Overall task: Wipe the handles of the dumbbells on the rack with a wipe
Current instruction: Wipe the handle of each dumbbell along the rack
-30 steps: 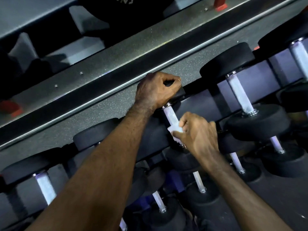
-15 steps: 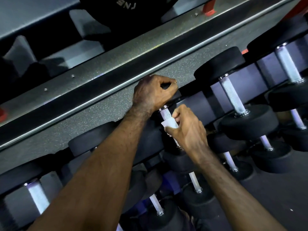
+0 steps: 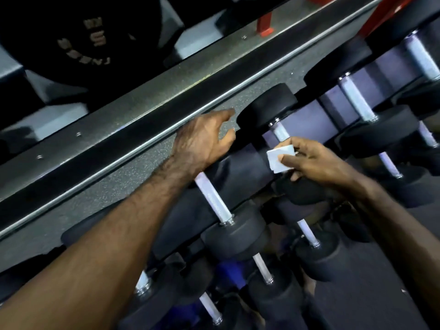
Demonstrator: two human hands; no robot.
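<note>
Dark tiered rack [image 3: 309, 122], rows of black dumbbells [image 3: 233, 232] resting across its rails

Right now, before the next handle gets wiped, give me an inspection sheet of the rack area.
Surface: sloped dumbbell rack with a grey speckled rail along its top.
Job's things: white folded wipe pinched beside the handle of one top-row dumbbell; the neighbouring handle lies bare under the left wrist.
Clutter: nothing seen.
Hands: left hand fingers spread, reaching toward a dumbbell head, holding nothing; right hand pinches the wipe.
Cables: nothing seen.
Surroundings: lower rows of dumbbells, a black weight plate and red frame parts behind the rail.
</note>
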